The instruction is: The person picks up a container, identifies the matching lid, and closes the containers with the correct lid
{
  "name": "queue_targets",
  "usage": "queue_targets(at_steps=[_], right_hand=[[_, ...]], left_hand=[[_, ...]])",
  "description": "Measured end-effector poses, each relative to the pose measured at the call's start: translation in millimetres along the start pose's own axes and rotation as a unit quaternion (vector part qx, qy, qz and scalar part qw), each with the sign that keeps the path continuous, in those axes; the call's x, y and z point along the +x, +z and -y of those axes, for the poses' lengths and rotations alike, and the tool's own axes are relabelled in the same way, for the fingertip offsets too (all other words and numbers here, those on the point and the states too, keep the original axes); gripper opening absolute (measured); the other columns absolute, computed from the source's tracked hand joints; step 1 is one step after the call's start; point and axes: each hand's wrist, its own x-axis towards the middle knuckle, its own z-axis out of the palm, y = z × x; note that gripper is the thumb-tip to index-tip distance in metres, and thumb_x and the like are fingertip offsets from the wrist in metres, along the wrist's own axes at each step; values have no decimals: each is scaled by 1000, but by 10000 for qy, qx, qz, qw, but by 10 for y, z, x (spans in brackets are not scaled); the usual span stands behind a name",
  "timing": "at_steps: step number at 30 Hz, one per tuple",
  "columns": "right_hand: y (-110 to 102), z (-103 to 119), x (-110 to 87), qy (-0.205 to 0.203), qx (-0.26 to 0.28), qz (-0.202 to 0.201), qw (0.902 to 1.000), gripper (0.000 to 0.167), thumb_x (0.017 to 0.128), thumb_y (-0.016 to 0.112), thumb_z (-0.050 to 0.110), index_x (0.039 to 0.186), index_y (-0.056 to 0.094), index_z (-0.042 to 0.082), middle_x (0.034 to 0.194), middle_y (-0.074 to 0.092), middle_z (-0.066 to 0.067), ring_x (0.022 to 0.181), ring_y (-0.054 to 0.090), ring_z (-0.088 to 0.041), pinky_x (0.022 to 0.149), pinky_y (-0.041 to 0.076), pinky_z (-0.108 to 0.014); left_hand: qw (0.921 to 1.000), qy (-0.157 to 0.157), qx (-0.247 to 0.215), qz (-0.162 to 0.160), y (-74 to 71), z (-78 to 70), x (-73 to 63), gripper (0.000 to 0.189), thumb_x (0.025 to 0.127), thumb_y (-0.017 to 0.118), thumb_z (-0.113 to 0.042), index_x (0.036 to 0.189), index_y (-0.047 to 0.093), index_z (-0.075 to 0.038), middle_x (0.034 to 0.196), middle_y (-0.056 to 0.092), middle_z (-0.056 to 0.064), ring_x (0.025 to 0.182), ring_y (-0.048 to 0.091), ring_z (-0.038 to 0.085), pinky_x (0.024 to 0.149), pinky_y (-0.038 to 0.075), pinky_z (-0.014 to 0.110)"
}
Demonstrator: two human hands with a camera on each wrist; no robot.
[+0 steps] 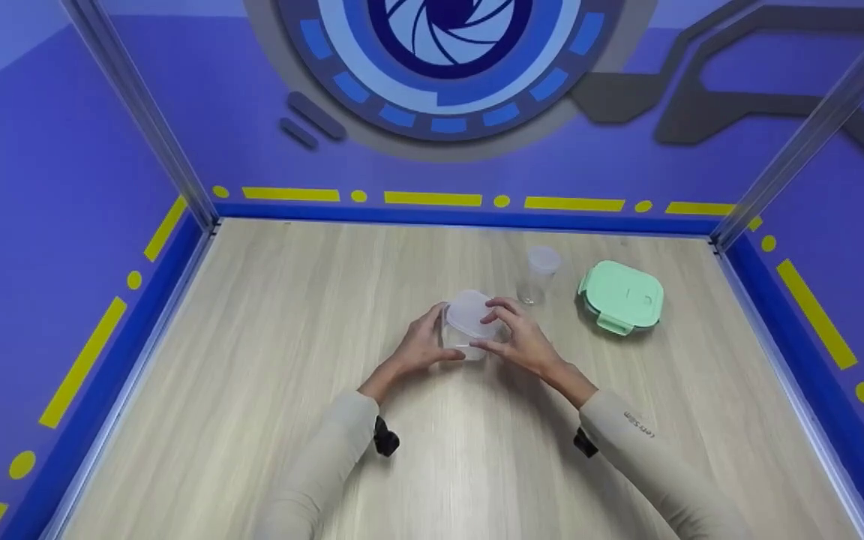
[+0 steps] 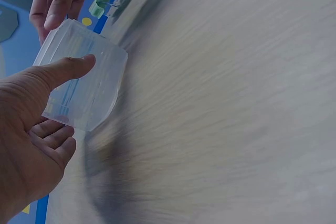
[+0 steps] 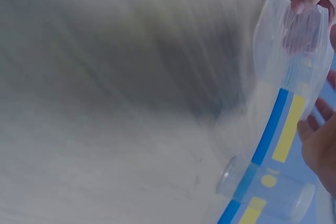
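Observation:
Near the middle of the table, a clear plastic food container (image 1: 463,352) with a translucent whitish lid (image 1: 469,311) is held between both hands. My left hand (image 1: 421,343) grips its left side, the thumb (image 2: 79,67) across the front wall and the fingers round the far side. At the right, my right hand (image 1: 526,343) bends its fingers over the lid, with the thumb at the front edge of the rim. In the right wrist view the container (image 3: 289,51) looks tilted, and part of the right hand (image 3: 323,148) lies outside the picture.
A clear jar (image 1: 533,285) with a whitish lid stands just behind the right hand. Farther right is a food box with a mint-green clip lid (image 1: 623,295). Blue printed panels (image 1: 432,172) enclose the wooden tabletop (image 1: 289,300) at the back and sides.

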Motion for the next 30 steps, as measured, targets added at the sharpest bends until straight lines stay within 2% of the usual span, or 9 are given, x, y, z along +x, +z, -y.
queue_targets(at_steps=[4, 11, 20, 30], right_hand=[[0, 18, 37, 225, -42, -19, 9997, 37, 82, 87, 29, 105, 68, 7, 139, 58, -21, 132, 55, -41, 108, 48, -59], [-126, 20, 137, 504, -166, 677, 9963, 57, 83, 85, 33, 129, 65, 7, 146, 54, -25, 136, 52, -46, 108, 46, -63], [-199, 77, 228, 290, -118, 1459, 9888, 58, 83, 85, 31, 133, 65, 10, 154, 48, -22, 144, 43, -46, 113, 40, -65], [-196, 62, 201, 155, 73, 1597, 9870, 57, 84, 84, 24, 135, 64, 8, 157, 45, -23, 146, 40, -46, 116, 35, -65]], left_hand=[[9999, -15, -165, 21, 12, 2, 2, 96, 74, 91, -15, 153, 38, -1, 149, 54, 20, 141, 49, 35, 121, 37, 49], [9986, -74, -509, 108, -8, 4, -2, 94, 75, 90, -11, 152, 38, -1, 152, 51, 21, 144, 47, 37, 121, 37, 48], [9949, -44, -945, 357, -9, 14, 40, 93, 78, 87, -5, 154, 35, 1, 152, 50, 24, 143, 48, 39, 118, 41, 46], [9931, -175, -1086, 396, 2, 23, 35, 92, 79, 87, -4, 155, 36, -4, 154, 49, 20, 143, 49, 38, 118, 41, 45]])
